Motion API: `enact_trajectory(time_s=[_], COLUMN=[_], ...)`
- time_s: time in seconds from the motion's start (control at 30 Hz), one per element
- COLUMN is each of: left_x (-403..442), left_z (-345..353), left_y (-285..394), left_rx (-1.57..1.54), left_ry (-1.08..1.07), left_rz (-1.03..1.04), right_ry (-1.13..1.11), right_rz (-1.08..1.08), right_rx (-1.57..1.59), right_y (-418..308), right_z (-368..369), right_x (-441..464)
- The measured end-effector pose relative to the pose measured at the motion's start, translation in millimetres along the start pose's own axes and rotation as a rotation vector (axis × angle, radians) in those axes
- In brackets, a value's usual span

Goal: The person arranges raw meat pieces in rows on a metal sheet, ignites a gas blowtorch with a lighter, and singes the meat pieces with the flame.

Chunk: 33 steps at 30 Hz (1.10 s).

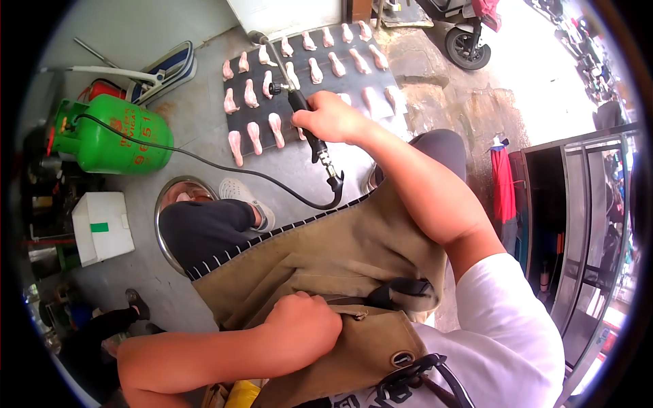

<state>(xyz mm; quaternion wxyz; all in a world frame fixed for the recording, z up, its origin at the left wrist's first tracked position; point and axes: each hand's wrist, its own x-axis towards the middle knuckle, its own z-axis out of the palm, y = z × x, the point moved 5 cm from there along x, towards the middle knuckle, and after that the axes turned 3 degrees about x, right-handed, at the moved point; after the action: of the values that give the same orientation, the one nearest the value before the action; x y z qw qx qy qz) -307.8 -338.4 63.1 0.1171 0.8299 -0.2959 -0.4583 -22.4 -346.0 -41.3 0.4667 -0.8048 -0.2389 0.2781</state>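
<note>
My right hand (333, 117) is wrapped round the black handle of a gas torch (297, 102). The torch's metal neck runs away from me over a dark board (239, 121), its nozzle end past the upper left edge; I can make out no flame. Several raw chicken drumsticks (315, 71) lie in rows on the board, some at the right washed out by glare. A black hose (204, 158) joins the torch to a green gas cylinder (102, 146). Closed in a fist, my left hand (303, 333) rests against my brown apron (340, 238); its fingertips are hidden.
A round metal basin (158, 224) stands by my left leg, partly covered. Further left are a white box (102, 228) and a folded metal-framed item (160, 71). Another person's foot (137, 304) shows at lower left. At right stand a glass-fronted cabinet (578, 204) and a scooter wheel (467, 46).
</note>
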Motion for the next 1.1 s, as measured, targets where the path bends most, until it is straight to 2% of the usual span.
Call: enact_trajectory(time_s=[0.1, 0.2, 0.3, 0.43, 0.47, 0.53, 0.63, 0.77, 0.9, 0.97, 1.1], left_x=[8, 16, 24, 21, 21, 16, 8, 2, 11, 15, 11], left_z=[3, 7, 18, 10, 7, 8, 4, 2, 11, 11, 6], left_y=[-8, -11, -14, -11, -9, -6, -2, 8, 9, 10, 10], left_rx=[-0.049, -0.120, -0.189, -0.088, -0.056, 0.006, 0.077, 0.171, 0.141, 0.133, 0.051], left_ry=[0.076, 0.141, 0.132, 0.124, 0.120, 0.117, 0.241, 0.252, 0.209, 0.182, 0.225], left_rz=[-0.010, 0.083, 0.104, 0.126, 0.121, 0.131, 0.130, 0.102, 0.007, -0.019, 0.045], right_ry=[0.002, 0.005, 0.006, 0.018, 0.045, 0.021, 0.013, -0.048, -0.120, -0.097, -0.106], right_rz=[0.004, 0.058, 0.059, 0.110, 0.074, 0.067, 0.003, 0.008, 0.039, -0.017, -0.053], right_rx=[0.014, 0.020, 0.012, 0.044, -0.044, -0.003, -0.003, -0.053, -0.010, 0.001, 0.040], right_y=[-3, -3, 4, 3, 5, 14, 4, 10, 4, 4, -5], right_z=[-2, -7, -9, -14, -15, -11, -5, 6, 7, 10, 10], right_x=[-4, -9, -8, -14, -14, -13, -21, -17, -22, -21, -27])
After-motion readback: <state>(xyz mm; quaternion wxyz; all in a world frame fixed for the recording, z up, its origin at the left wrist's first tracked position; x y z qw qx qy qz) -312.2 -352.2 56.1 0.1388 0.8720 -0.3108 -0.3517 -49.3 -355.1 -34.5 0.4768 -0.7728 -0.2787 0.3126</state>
